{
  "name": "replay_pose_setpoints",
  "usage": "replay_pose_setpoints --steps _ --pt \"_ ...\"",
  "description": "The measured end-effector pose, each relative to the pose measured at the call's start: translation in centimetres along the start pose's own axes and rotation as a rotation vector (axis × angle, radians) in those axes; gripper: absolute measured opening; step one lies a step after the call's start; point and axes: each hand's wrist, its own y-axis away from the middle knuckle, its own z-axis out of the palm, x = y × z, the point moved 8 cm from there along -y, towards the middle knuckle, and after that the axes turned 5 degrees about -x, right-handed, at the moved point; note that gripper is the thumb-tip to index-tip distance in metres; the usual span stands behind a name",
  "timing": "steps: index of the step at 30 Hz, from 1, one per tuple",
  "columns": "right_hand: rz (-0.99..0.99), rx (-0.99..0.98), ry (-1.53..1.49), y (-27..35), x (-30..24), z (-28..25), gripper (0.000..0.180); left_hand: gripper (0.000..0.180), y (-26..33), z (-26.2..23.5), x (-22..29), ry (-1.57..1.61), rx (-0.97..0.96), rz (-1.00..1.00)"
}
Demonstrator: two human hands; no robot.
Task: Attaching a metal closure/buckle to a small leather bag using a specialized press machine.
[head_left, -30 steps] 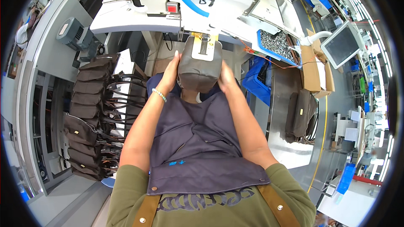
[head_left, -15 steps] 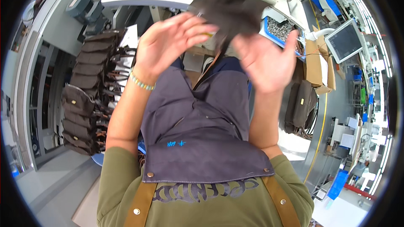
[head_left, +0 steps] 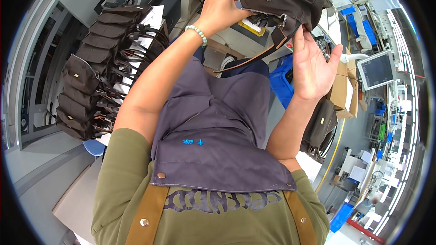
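Over the far table edge is a dark brown fabric bag (head_left: 297, 2), with a zipper across its front. My left hand (head_left: 221, 11) pinches the left edge of the bag between thumb and fingers. Below the bag's right side, my right hand (head_left: 314, 66) is palm up with its fingers stretched out; the fingertips touch the underside and are partly hidden by it. A brown-edged strap (head_left: 256, 57) hangs from the bag down toward my lap.
To the left stands a row of similar dark bags (head_left: 86, 72) with straps. At right are another dark bag (head_left: 320, 124), a cardboard box (head_left: 340, 93) and a monitor (head_left: 376, 70) on a white arm. A blue bin (head_left: 281, 79) sits beside my leg.
The bag has moved right and turned, so its zipper now shows. My left hand has reached farther out and closed on its edge; my right hand has shifted right.
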Motion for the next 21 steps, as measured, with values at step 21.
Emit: replay_pose_setpoints --steps 21 --pt "0.143 0.012 0.022 2.8 2.3 -4.0 0.061 0.04 -1.2 0.1 -2.0 0.155 -0.334 0.206"
